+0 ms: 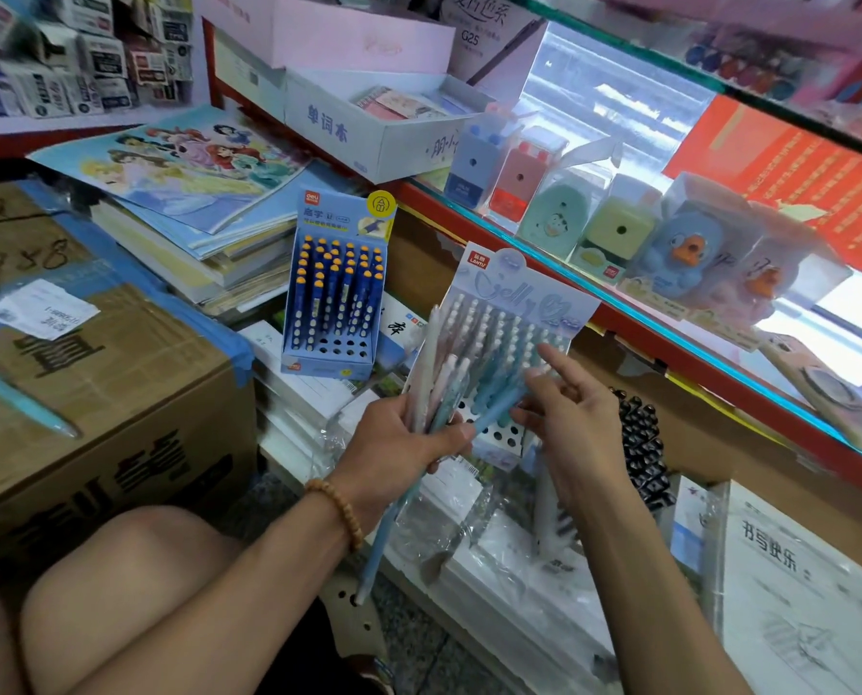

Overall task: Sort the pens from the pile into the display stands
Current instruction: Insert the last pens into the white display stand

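A: Starting at the left, what stands there?

B: A brown cardboard box with one loose light-blue pen lying on it, then the blue card display stand of navy pens with yellow caps, its front holes unfilled.

A: And the hands?

B: The left hand grips a fanned bundle of pastel pink, white and teal pens. Their long axes run up and a little right, caps toward the shelf, tips down past the wrist. Just behind is the pale-blue "Jelly" display stand, mostly filled, with empty holes along its near edge.

A: The right hand?

B: The right hand pinches one teal pen from the bundle, forefinger out; that pen lies slantwise, upper end toward the right.

A: So which step?

B: Drawing one pen out, I judge. Next it needs turning upright, tip down, over an empty hole.
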A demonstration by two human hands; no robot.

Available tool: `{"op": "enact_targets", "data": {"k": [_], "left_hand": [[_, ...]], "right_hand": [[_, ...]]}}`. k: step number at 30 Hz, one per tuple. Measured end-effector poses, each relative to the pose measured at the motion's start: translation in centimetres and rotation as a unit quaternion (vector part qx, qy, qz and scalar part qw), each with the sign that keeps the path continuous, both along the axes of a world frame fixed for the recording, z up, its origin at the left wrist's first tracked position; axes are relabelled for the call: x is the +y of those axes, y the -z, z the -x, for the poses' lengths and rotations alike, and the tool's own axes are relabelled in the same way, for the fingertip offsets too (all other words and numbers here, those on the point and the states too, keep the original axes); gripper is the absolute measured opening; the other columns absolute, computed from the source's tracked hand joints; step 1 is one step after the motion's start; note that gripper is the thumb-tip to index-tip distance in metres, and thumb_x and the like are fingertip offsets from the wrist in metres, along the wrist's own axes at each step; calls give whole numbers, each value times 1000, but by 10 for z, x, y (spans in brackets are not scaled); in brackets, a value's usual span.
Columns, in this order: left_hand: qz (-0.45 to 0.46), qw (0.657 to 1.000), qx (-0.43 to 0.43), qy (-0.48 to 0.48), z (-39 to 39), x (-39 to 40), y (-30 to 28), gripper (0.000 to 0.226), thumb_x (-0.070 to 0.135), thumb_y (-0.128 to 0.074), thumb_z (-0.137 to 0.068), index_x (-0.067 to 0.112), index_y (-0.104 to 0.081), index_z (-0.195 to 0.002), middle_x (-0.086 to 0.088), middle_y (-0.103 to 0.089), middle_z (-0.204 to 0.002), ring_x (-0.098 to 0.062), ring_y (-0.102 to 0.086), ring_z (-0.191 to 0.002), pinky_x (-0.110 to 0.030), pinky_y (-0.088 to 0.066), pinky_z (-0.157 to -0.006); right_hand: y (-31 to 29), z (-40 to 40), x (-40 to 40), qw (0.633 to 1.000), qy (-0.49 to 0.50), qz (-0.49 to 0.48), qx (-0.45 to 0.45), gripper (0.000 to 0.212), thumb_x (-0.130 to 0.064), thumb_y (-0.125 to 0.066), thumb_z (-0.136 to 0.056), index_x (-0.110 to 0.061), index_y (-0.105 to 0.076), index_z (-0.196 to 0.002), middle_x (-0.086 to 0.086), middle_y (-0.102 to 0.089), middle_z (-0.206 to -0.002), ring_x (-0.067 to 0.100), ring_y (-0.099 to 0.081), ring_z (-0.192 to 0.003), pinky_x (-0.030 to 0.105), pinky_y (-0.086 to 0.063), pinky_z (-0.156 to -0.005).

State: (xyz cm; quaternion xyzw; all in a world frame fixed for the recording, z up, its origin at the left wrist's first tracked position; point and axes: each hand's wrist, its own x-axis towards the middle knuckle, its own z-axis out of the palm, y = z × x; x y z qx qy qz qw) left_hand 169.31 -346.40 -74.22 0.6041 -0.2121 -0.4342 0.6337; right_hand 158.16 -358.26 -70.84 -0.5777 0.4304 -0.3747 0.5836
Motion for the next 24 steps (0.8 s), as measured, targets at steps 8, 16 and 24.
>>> {"op": "enact_targets", "data": {"k": [8,16,24], "left_hand": [[-35,991,31,-128,-5,-5,6,12,23,-62,-93,14,-62,-86,-5,-56,-73,-15,-52,-65,-28,-49,-65],[-6,964,135,-229,-22,-2,3,13,24,-61,-94,12,-59,-89,-1,-52,-72,-14,-51,-66,-26,-48,-62],[27,952,163,-258,-22,-5,0,13,21,-61,-93,13,-58,-84,-2,-53,-75,-14,-51,-70,-26,-49,-64]], "right_hand": [[2,13,-11,979,102,176,-2,24,-5,-73,-86,-3,-63,-108,15,-70,-85,22,-71,-79,31,-61,-75],[33,-3,-17,944,106,292,115,22,-12,-75,-86,-15,-64,-105,-8,-62,-82,-1,-58,-73,7,-48,-68],[39,3,-23,931,118,322,127,19,-13,-73,-87,-13,-64,-104,-9,-61,-82,-1,-59,-74,8,-50,-69]]}}
